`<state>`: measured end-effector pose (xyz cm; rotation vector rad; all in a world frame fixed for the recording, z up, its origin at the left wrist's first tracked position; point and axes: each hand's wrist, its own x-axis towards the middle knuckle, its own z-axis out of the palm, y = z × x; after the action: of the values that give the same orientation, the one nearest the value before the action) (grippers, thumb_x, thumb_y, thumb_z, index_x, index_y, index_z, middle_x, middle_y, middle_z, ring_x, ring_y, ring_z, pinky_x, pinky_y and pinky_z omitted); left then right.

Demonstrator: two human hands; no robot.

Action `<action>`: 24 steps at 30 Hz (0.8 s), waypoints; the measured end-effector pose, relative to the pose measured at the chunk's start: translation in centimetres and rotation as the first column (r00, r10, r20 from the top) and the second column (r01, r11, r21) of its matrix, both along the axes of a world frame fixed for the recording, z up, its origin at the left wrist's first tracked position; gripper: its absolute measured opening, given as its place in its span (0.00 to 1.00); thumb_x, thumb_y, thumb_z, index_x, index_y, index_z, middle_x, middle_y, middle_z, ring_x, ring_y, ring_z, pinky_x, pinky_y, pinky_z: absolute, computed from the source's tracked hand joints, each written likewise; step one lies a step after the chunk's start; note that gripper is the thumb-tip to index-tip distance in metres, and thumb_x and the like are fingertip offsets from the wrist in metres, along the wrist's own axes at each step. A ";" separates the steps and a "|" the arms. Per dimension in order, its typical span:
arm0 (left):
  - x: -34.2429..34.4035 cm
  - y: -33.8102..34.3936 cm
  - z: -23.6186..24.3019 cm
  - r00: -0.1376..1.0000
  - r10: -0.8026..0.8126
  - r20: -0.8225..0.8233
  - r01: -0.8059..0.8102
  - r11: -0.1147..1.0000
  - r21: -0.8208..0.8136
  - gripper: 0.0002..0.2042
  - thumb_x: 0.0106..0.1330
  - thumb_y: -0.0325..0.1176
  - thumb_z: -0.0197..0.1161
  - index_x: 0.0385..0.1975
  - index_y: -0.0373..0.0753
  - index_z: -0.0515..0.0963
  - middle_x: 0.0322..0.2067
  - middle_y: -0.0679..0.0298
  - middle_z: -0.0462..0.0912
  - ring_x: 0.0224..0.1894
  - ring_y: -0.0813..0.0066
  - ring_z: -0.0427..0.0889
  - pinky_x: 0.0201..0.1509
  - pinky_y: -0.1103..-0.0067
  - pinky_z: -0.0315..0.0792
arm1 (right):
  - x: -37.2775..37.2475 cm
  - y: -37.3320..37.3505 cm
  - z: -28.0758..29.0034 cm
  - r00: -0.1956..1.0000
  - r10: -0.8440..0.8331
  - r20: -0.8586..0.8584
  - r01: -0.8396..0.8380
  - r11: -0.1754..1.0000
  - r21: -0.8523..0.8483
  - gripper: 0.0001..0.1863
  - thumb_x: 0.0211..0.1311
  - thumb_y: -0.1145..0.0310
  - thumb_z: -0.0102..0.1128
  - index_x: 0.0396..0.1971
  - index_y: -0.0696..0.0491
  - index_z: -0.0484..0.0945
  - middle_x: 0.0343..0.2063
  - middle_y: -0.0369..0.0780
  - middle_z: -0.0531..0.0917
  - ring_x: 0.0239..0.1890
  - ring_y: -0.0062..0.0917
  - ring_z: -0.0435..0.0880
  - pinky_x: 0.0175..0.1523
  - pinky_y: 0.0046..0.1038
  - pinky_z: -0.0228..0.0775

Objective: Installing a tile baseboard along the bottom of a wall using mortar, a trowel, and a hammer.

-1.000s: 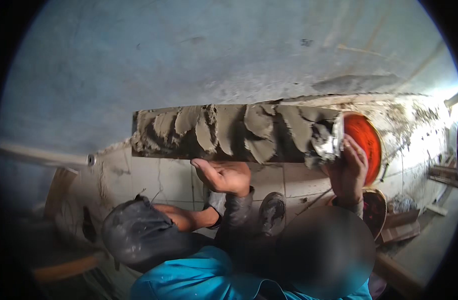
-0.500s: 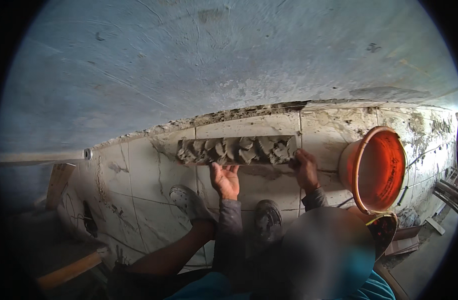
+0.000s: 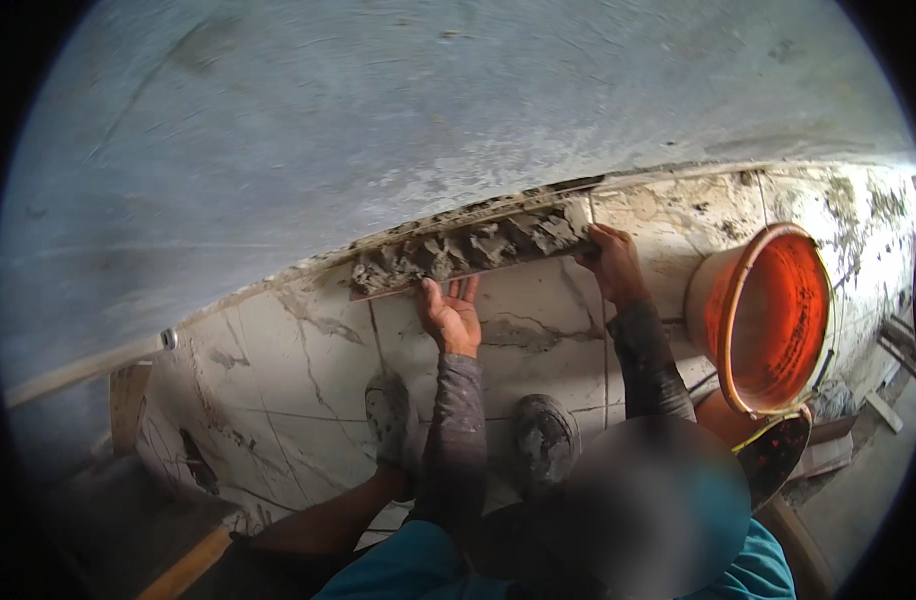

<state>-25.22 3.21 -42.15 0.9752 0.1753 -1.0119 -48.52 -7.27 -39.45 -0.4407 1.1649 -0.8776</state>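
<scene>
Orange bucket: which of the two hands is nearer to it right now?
Right. The right hand grips the right end of the mortar-covered strip, left of the orange bucket. The left hand is farther left, at the strip's near edge.

An indoor building site: mortar-laden strip, grimy floor tiles, scuffed blue-grey wall, orange bucket, loose timber.

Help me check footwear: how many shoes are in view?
2: one shoe just left of the left sleeve, the other shoe between that sleeve and the right sleeve. Others could be hidden.
</scene>
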 end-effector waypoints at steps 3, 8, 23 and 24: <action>0.6 -0.5 0.5 0.999 -0.006 0.039 0.007 1.000 -0.021 0.24 0.67 0.40 0.57 0.59 0.41 0.59 0.52 0.57 0.65 0.51 0.57 0.69 0.51 0.55 0.76 | 0.3 -0.4 0.4 0.997 -0.055 0.047 0.057 0.998 -0.033 0.06 0.63 0.68 0.54 0.31 0.54 0.77 0.25 0.34 0.79 0.27 0.20 0.79 0.32 0.24 0.75; 0.5 -1.8 1.6 0.993 -0.046 0.108 0.052 0.997 -0.056 0.19 0.67 0.37 0.56 0.53 0.37 0.63 0.45 0.58 0.71 0.46 0.57 0.75 0.50 0.57 0.78 | 1.3 -0.9 0.4 0.949 -0.311 0.044 0.309 0.950 0.046 0.07 0.63 0.67 0.54 0.31 0.55 0.77 0.25 0.35 0.79 0.28 0.21 0.79 0.34 0.25 0.75; -0.8 -6.6 5.5 0.956 -0.011 0.292 -0.027 0.992 0.125 0.18 0.67 0.30 0.53 0.49 0.21 0.61 0.49 0.51 0.65 0.38 0.52 0.79 0.44 0.67 0.84 | 1.6 -2.5 1.8 0.904 -0.363 0.225 0.383 0.922 -0.053 0.11 0.66 0.70 0.45 0.31 0.64 0.71 0.28 0.45 0.77 0.29 0.30 0.81 0.40 0.31 0.81; -0.9 -6.7 5.5 0.955 -0.011 0.295 -0.032 0.990 0.140 0.19 0.67 0.31 0.52 0.49 0.21 0.60 0.49 0.51 0.65 0.37 0.52 0.79 0.44 0.67 0.84 | 1.9 -2.1 1.9 0.901 -0.370 0.225 0.390 0.920 -0.049 0.11 0.66 0.70 0.45 0.31 0.64 0.71 0.28 0.45 0.77 0.29 0.30 0.81 0.40 0.31 0.81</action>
<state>-26.10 -3.50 -36.64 1.2436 0.0040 -0.8402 -46.58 -9.42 -37.51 -0.1866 1.0300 -1.2914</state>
